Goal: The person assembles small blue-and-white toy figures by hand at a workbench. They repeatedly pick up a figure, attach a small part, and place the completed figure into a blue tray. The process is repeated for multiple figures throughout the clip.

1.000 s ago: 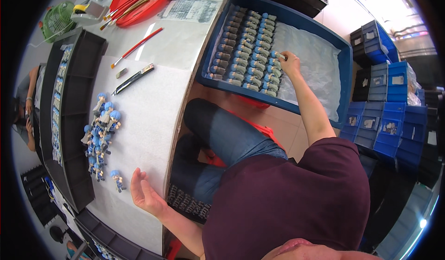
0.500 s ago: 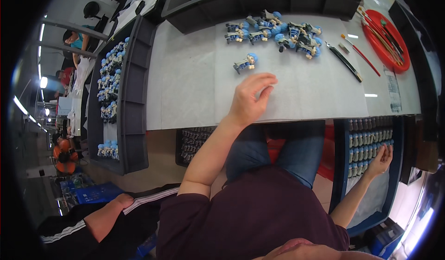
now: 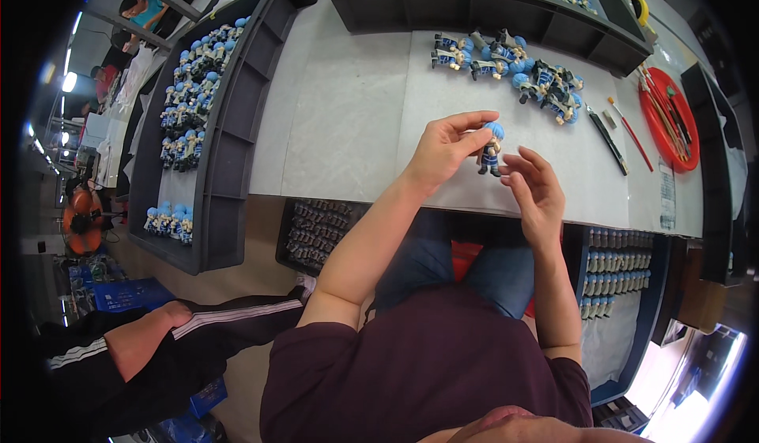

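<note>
Over the near part of the white-covered table, my left hand pinches a small figurine by its upper part, between thumb and fingers. The figurine is upright, with light blue hair, a dark blue outfit and black feet. To its right is my right hand, its fingers apart and curved, with no object visible in it. The fingertips are close to the figurine's lower side; whether they touch it I cannot tell. Farther back lie several similar figurines in a loose heap, with more beside it.
Large grey crates of figurines stand at the back and left. At right lie a black pen-like tool, a red-handled brush and a red tray of brushes. A blue crate holds rows of figurines lower right. Another person's arm is lower left.
The lone figurine has left the table, and my left hand now holds one. My right hand has come from the blue crate to beside it. The view has shifted.
</note>
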The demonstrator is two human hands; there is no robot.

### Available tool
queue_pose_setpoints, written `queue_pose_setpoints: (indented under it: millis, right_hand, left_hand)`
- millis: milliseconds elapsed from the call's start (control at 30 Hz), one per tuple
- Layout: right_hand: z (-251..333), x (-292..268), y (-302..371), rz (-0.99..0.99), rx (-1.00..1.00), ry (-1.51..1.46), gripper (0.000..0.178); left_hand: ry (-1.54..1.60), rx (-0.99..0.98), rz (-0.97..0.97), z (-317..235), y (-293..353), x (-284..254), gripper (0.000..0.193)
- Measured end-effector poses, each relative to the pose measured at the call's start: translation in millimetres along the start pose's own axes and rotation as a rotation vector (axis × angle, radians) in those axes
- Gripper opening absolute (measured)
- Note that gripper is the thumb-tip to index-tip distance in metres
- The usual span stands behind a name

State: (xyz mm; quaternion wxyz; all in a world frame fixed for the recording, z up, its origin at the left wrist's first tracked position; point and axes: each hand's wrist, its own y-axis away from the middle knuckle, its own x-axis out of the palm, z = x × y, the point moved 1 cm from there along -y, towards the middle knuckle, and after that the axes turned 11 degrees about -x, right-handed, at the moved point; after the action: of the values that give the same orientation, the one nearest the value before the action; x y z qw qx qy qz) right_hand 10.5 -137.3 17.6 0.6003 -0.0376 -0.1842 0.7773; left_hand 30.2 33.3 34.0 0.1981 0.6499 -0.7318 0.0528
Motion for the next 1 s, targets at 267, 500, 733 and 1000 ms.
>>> queue_pose_setpoints:
  millis: [267,500,733,1000]
  right_hand:
    - [-19.7,17.1,-9.0,0.059,0.066,-0.059,0.028]
    - [-15.4,17.1,-6.0,0.088,0.082,0.008,0.027]
    - [-18.2,15.9,-6.2,0.084,0.068,0.028,0.027]
    - [-17.2,17.5,-5.6,0.085,0.102,-0.052,0.033]
  left_hand:
    - [0.355,-0.056,-0.075,23.3,6.4,-11.5,0.028]
    - [0.289,-0.040,-0.129,27.4,5.1,-12.4,0.024]
    - [0.296,-0.030,-0.103,28.6,4.7,-12.9,0.022]
    - [0.300,-0.039,-0.121,26.8,5.4,-11.9,0.021]
